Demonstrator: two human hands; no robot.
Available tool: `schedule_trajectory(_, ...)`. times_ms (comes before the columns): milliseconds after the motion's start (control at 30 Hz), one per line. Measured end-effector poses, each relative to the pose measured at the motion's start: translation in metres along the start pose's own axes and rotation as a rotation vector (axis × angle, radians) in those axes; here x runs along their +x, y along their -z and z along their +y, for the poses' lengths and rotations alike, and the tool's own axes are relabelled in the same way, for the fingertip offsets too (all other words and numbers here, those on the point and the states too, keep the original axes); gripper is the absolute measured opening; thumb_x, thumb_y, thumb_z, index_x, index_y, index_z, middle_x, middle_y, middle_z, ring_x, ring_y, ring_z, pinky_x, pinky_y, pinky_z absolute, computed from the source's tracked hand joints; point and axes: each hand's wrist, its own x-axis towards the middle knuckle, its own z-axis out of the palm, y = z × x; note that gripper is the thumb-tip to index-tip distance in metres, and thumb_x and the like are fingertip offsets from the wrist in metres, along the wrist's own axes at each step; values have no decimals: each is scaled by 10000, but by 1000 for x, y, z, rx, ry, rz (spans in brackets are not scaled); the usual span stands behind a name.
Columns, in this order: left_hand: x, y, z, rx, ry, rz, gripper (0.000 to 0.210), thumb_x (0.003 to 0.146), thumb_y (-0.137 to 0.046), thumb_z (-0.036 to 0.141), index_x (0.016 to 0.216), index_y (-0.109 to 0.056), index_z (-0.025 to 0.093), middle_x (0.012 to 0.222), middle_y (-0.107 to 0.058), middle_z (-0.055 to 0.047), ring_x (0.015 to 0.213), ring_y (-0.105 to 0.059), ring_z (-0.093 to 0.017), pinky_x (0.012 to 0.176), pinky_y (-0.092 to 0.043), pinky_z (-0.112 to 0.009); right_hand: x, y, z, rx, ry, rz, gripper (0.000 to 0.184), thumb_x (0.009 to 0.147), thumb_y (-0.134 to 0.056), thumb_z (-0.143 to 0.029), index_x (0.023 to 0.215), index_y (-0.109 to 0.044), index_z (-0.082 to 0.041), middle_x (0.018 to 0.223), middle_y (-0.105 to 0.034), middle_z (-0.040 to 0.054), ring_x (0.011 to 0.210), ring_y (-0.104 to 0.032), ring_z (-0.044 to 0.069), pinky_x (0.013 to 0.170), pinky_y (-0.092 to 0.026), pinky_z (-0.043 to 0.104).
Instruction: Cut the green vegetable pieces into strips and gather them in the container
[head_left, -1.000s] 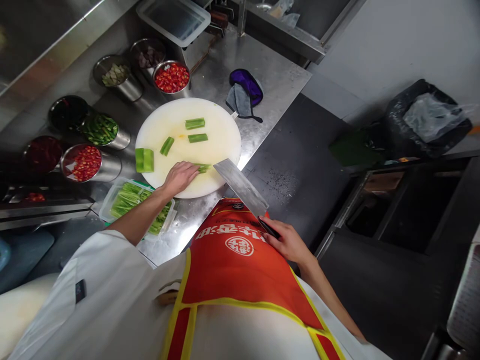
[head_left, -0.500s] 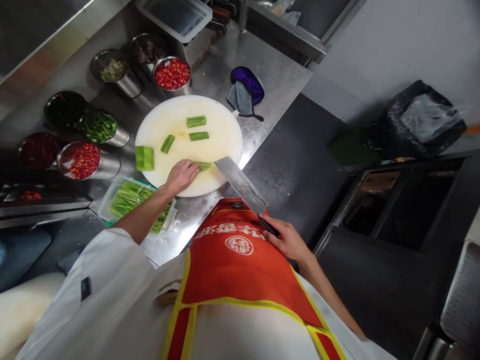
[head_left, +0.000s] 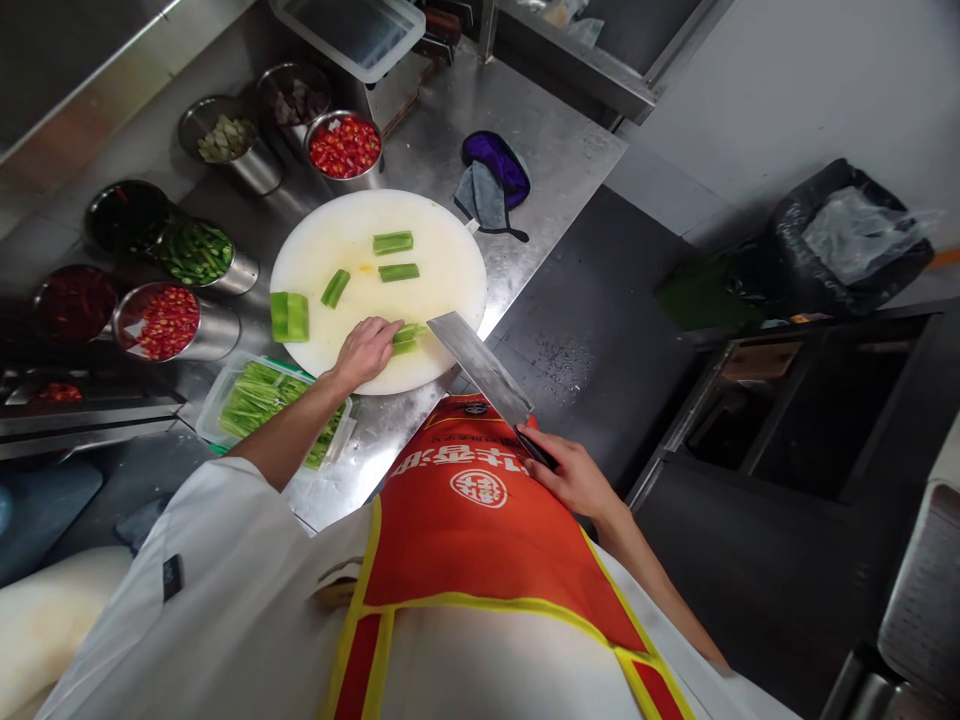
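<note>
Near the front of the round white cutting board (head_left: 442, 290), my left hand (head_left: 367, 350) has its fingertips on cut green vegetable pieces (head_left: 406, 346), partly covering them. My right hand (head_left: 566, 470) is closed around the dark handle of a cleaver (head_left: 484, 370). The cleaver's blade points up and left, its far end over the board's right front edge, just right of the pieces. More green pieces (head_left: 393, 243) lie apart on the board. Wider green slabs (head_left: 289, 317) rest at its left edge.
A clear box of green shreds (head_left: 262, 400) stands left of the board. Steel pots of chopped red chilli (head_left: 345, 147), green slices (head_left: 196, 252) and other ingredients line the back. A purple and grey cloth (head_left: 491, 185) lies right. A black-bagged bin (head_left: 840, 240) stands far right.
My left hand has shifted slightly, and more of the green pieces shows by its fingertips, now as separate strips. The cleaver and my right hand have hardly moved.
</note>
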Motion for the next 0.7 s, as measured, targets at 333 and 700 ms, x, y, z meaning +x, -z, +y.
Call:
schedule_trajectory(333, 10, 13, 6, -104, 88, 23, 344, 995, -437, 302, 1097, -736, 166, 1063, -727, -112, 1023, -643, -269, 958, -514, -409, 4, 1, -2, -1, -4, -7, 495, 989, -550, -317, 1473, -601, -228, 1303, -734, 116, 1105, -737, 262, 957, -586, 384)
schedule_trajectory(700, 12, 22, 1, -90, 23, -32, 370, 1004, -431, 329, 1059, -775, 202, 1066, -758, -93, 1004, -672, -256, 937, -535, -414, 6, 2, 0, 11, 5, -20, 492, 996, -548, -323, 1476, -596, -227, 1338, -717, 112, 1141, -726, 253, 991, -570, 372)
